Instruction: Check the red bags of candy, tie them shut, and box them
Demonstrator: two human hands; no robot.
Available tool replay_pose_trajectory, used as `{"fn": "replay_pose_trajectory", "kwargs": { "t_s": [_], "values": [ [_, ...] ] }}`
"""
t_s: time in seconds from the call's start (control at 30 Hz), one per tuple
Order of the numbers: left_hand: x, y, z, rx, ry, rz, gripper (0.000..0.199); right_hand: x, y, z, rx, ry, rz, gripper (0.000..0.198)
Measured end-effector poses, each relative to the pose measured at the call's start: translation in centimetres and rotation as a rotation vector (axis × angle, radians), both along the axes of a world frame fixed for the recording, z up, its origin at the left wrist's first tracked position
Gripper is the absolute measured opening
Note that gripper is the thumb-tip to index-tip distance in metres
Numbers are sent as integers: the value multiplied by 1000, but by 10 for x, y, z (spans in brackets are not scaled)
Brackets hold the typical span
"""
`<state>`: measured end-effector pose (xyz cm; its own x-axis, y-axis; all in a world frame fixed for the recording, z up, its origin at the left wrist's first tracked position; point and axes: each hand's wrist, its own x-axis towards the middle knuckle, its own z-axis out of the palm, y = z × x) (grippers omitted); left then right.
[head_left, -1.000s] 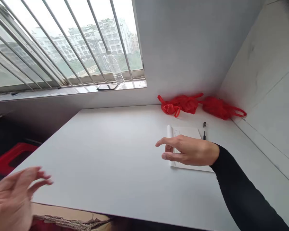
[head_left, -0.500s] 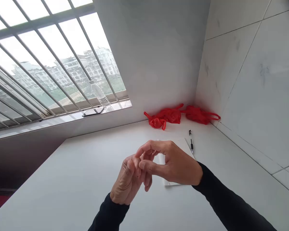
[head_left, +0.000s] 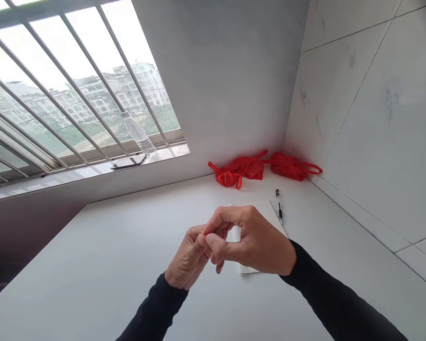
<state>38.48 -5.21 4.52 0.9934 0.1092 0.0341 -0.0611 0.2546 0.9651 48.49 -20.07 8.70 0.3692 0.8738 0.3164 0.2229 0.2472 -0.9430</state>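
My left hand and my right hand meet in the middle of the view, above the white table. The thumb and forefinger of each are pinched, tip against tip. Whatever lies between them, if anything, is too small or hidden to make out. Behind and below my right hand lies a white paper pad or notebook, partly covered by the hand. A black-gripped pen rests along its right edge.
Crumpled red plastic bags lie at the table's back edge by the wall corner. On the windowsill stand a clear plastic bottle and, flat beside it, a dark phone-like slab. A tiled wall bounds the right side.
My left thumb has come up against the fingertips, and the two hands' tips have closed together. The view has shifted slightly; paper, pen and bags lie as before.
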Motion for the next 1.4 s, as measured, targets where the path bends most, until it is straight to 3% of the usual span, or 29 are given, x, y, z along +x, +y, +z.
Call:
{"fn": "replay_pose_trajectory", "kwargs": {
  "t_s": [0.23, 0.47, 0.8, 1.17, 1.4],
  "values": [
    [2, 6, -14, -30, -30, 2, 54, 0, 9, -7, -25, -6, -35, 6],
    [-2, 7, -15, 5, 8, 102, 54, 4, 17, -18, -36, 53, 11, 6],
    [-2, 9, -18, 3, -3, 127, 50, 7, 22, -21, -41, 128, 83, 10],
    [-2, 12, -18, 52, 33, 171, 49, 8, 22, -21, -69, 24, -34, 4],
    [-2, 13, -14, 63, 26, 218, 45, 16, 25, -25, -31, 72, 45, 13]
  ]
}}
